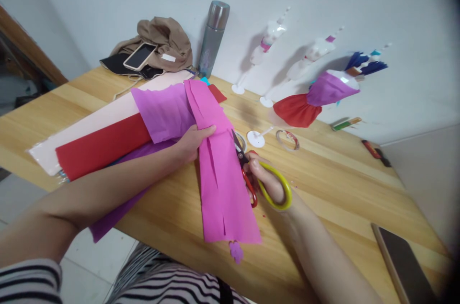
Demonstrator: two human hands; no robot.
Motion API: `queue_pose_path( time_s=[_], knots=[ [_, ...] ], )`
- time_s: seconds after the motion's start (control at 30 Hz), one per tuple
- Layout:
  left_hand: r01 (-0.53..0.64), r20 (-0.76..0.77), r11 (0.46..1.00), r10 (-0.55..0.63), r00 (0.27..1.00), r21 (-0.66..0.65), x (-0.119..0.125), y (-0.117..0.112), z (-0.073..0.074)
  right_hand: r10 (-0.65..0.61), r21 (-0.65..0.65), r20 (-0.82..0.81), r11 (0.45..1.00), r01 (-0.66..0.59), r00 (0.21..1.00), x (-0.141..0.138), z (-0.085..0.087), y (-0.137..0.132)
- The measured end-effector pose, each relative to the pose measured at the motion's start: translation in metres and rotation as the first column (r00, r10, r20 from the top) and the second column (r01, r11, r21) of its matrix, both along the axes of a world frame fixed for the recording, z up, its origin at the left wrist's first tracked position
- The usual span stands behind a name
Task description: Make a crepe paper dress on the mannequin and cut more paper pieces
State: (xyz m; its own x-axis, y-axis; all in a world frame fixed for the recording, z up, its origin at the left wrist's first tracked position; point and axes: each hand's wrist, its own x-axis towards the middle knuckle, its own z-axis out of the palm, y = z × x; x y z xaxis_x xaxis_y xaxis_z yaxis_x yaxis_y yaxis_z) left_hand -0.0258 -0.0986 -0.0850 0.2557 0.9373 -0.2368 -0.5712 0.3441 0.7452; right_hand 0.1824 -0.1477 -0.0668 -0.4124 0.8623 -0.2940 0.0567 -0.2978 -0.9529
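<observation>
A long pink crepe paper strip (pixel 223 170) lies across the wooden table (pixel 323 189), with slits cut into it. My left hand (pixel 192 141) pinches its left edge between thumb and fingers. My right hand (pixel 266 177) grips scissors (pixel 251 170) with a red and a yellow-green handle, and the blades bite into the strip's right edge. Under the strip lie purple paper (pixel 163 112), red paper (pixel 102 146) and a pale pink sheet (pixel 89 124). A small purple scrap (pixel 236 250) rests at the table's near edge.
At the back stand three white doll stands (pixel 264 50), one dressed in red and purple paper (pixel 312 98). A grey flask (pixel 212 36), a brown cloth with a phone (pixel 140 56), a tape roll (pixel 287 139), a loose white base (pixel 256 139) and a dark tablet (pixel 402 256) are also here.
</observation>
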Motion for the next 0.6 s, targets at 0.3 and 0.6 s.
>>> queue_pose_path(
  time_s=[0.3, 0.6],
  knots=[
    [-0.029, 0.019, 0.999, 0.029, 0.999, -0.014, 0.000, -0.001, 0.001, 0.027, -0.007, -0.001, 1.000, -0.027, 1.000, 0.003, -0.008, 0.002],
    [-0.099, -0.012, 0.994, 0.099, 0.995, -0.049, 0.003, -0.001, 0.003, -0.120, 0.135, 0.060, 0.985, 0.111, 0.991, 0.002, -0.030, 0.003]
  ],
)
